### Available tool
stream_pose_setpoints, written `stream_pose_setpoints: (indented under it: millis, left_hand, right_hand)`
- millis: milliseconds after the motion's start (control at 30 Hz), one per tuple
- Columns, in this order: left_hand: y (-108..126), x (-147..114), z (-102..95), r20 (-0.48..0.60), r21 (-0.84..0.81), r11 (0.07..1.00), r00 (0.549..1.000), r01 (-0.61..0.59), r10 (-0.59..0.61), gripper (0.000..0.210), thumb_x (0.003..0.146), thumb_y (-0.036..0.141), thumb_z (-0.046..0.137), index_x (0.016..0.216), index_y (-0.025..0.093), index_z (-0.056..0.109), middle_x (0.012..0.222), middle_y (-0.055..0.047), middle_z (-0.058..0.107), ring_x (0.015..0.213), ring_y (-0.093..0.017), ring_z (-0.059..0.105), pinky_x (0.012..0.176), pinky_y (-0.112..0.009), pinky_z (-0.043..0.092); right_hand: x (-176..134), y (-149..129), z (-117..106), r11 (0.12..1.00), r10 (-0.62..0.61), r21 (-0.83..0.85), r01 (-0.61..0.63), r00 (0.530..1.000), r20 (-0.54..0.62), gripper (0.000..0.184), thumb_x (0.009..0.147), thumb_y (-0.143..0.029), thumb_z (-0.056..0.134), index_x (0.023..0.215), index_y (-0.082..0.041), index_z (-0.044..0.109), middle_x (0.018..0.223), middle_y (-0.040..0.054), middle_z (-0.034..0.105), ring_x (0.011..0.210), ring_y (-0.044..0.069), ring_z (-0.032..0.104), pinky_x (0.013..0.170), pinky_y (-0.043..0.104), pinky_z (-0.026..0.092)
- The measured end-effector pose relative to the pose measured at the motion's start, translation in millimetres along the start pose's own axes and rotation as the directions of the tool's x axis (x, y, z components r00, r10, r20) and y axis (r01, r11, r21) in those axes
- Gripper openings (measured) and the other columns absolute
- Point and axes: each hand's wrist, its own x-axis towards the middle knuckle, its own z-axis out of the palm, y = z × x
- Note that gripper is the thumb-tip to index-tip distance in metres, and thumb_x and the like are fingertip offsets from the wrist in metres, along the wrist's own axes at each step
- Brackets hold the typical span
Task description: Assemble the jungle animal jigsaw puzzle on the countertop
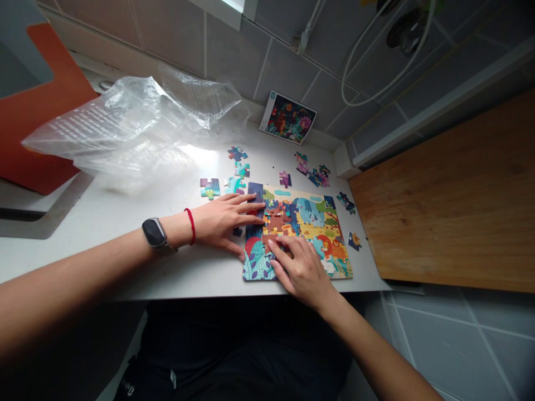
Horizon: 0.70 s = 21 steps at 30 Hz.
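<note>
A colourful animal puzzle board (pixel 259 270) lies on the white counter, with elephants and lions on its right part. Several joined brown and blue puzzle pieces (pixel 276 216) rest on its middle. My left hand (pixel 223 220) lies flat with fingers spread, its fingertips on the board's left part and its thumb by the lower left edge. With bent fingers, my right hand (pixel 303 267) reaches over the board's front; index finger and thumb are at a brown puzzle piece (pixel 270 243). The palm hides part of the board beneath.
Several loose pieces lie behind the board, including a purple piece (pixel 285 179) and a green-and-purple piece (pixel 209 188). Another piece (pixel 354 241) is at right. A picture card (pixel 288 118) leans on the tiled wall. Clear plastic bags (pixel 137 122), an orange box (pixel 45 128) and a wooden panel (pixel 451 206) flank the counter.
</note>
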Motion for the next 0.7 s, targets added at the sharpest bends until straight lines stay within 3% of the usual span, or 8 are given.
stream_pose_setpoints:
  millis: [100,200,300,500,700]
  left_hand:
    - [-0.4,-0.2,0.1,-0.012,-0.008,1.000,1.000,-0.004,0.004,0.090,0.082,0.081,0.067,0.154,0.027,0.054,0.171,-0.010,0.034,0.157,-0.044,0.029,0.127,-0.062,0.023]
    - [-0.6,-0.4,0.8,-0.022,-0.017,1.000,1.000,-0.003,0.003,0.089,0.082,0.081,0.067,0.153,0.028,0.055,0.171,-0.009,0.035,0.157,-0.044,0.029,0.128,-0.062,0.023]
    - [-0.5,-0.6,1.2,-0.030,-0.017,1.000,1.000,-0.008,0.007,0.088,0.082,0.081,0.067,0.152,0.028,0.056,0.171,-0.009,0.036,0.157,-0.043,0.030,0.128,-0.060,0.022]
    - [-0.7,-0.7,1.5,-0.043,-0.025,1.000,0.999,-0.015,0.014,0.088,0.083,0.080,0.067,0.152,0.027,0.056,0.170,-0.010,0.037,0.156,-0.043,0.031,0.128,-0.061,0.023]
    - [-0.5,-0.4,0.6,-0.036,-0.029,1.000,0.999,-0.003,0.002,0.088,0.082,0.080,0.069,0.152,0.028,0.057,0.171,-0.009,0.035,0.156,-0.044,0.030,0.128,-0.061,0.022]
  right_hand:
    - [1.0,0.4,-0.9,1.000,0.003,-0.010,-0.003,1.000,-0.005,0.036,0.103,-0.025,0.058,0.135,-0.015,0.070,0.131,0.0184,0.069,0.121,0.033,0.063,0.099,0.052,0.057]
    - [0.9,2.1,2.1,1.000,-0.017,-0.019,0.016,1.000,-0.025,0.035,0.103,-0.025,0.058,0.136,-0.017,0.070,0.145,0.0152,0.064,0.141,0.034,0.053,0.113,0.054,0.050]
    - [1.0,1.3,4.0,0.999,-0.033,-0.041,0.032,0.999,-0.021,0.036,0.104,-0.024,0.057,0.138,-0.017,0.068,0.150,0.0109,0.063,0.147,0.034,0.048,0.117,0.054,0.047]
    - [6.8,-7.2,-0.9,0.998,0.024,-0.055,-0.025,1.000,-0.018,0.032,0.104,-0.026,0.059,0.132,-0.018,0.072,0.138,0.0127,0.071,0.137,0.034,0.058,0.113,0.055,0.050]
    - [14.4,-8.1,0.0,0.978,0.164,0.142,-0.155,0.985,-0.049,0.022,0.101,-0.029,0.066,0.118,-0.022,0.079,0.120,0.0121,0.074,0.116,0.029,0.065,0.099,0.047,0.058]
